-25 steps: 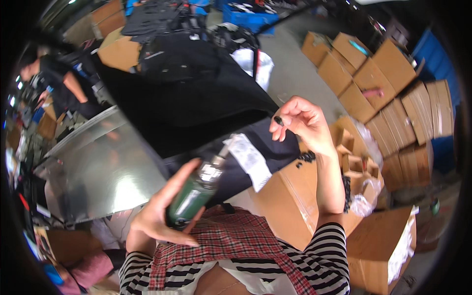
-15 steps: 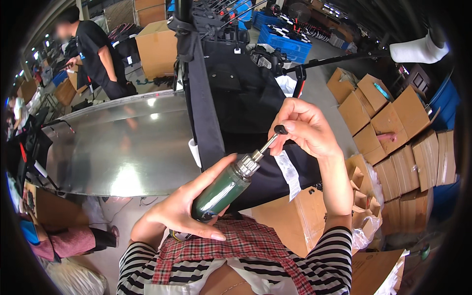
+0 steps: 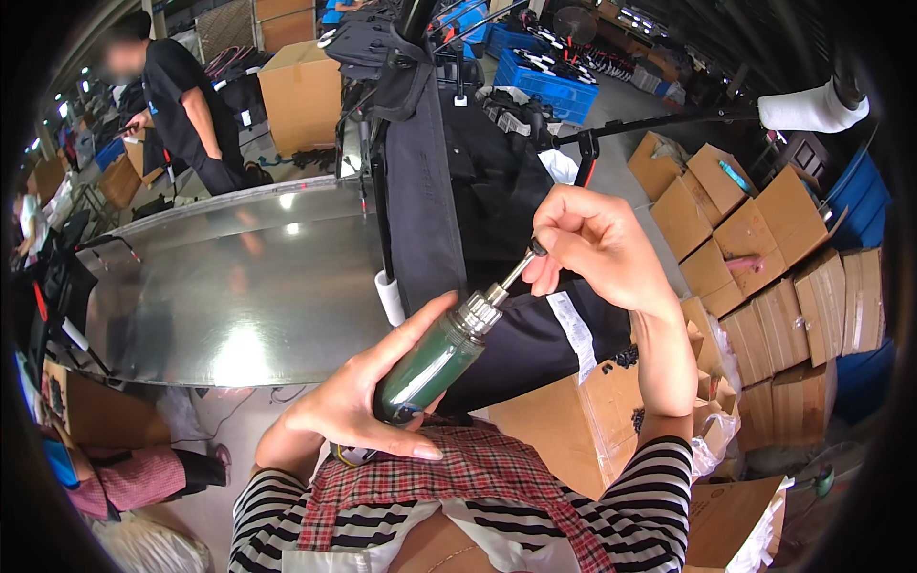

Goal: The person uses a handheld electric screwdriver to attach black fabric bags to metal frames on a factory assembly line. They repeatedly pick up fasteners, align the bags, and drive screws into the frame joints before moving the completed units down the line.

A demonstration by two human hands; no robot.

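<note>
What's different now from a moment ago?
The green driver in the left hand has moved rightward, toward the right hand: its bit, earlier short of the small black piece pinched there, now reaches it. The view shifted too. Both hands keep their hold; nothing was taken up or let go.

The black piece (image 3: 539, 247) — earlier apart — now meets the driver bit (image 3: 517, 272).

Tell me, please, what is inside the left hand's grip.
The left hand holds a green screwdriver-like tool; its metal collar and shaft show, but the side against the hand is covered.
</note>
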